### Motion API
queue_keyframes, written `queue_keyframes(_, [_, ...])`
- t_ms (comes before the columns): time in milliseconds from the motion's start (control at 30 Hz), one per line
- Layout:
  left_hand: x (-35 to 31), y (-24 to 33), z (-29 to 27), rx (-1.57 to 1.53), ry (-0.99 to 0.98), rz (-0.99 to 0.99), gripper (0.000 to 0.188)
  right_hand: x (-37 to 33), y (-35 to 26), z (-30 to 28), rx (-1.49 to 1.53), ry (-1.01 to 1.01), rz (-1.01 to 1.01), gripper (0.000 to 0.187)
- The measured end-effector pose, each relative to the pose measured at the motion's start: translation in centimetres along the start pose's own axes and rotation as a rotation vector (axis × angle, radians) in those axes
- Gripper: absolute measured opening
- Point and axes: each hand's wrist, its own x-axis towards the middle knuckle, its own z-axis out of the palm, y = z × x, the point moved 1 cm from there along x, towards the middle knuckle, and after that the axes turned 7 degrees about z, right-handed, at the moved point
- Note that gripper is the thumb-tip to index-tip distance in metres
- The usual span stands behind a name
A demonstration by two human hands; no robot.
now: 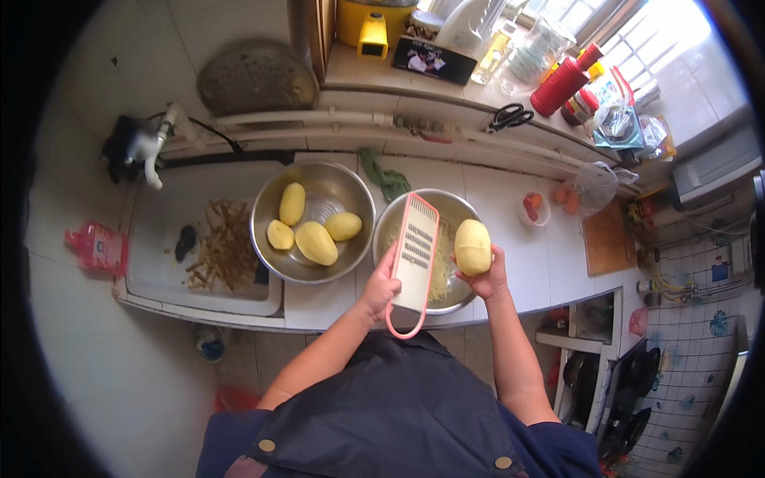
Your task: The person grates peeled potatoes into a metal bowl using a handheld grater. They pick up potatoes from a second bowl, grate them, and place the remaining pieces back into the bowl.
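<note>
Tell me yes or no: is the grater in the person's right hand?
No, the left hand holds the grater, while the right hand holds a peeled potato.

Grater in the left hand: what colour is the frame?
Pinkish coral, around a cream-white face; the grater shows best in the head view, the only one.

Grater (pixel 415 275) blocks part of the bowl (pixel 454 205) under it, potato (pixel 473 247) covers some of the right hand (pixel 488 282), red thing (pixel 237 400) down low's just blur.
</note>
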Motion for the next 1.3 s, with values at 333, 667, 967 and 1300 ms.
queue_keyframes(333, [0.7, -1.7, 1.2, 0.068, 0.020, 0.055, 0.093, -2.2, 0.6, 0.9, -0.200, -0.093, -0.110, 0.064])
queue_keyframes(667, [1.0, -1.1, 0.9, 0.037, 0.033, 0.060, 0.090, -1.5, 2.0, 4.0, 0.272, -0.245, 0.008, 0.070])
queue_keyframes(967, [1.2, 0.5, 0.2, 0.259, 0.122, 0.206, 0.087, 1.8, 3.3, 1.1, -0.230, 0.339, -0.044, 0.042])
queue_keyframes(1300, [1.6, 1.0, 0.1, 0.249, 0.113, 0.185, 0.086, 4.2, 2.4, -2.5, -0.961, 0.368, -0.172, 0.055])
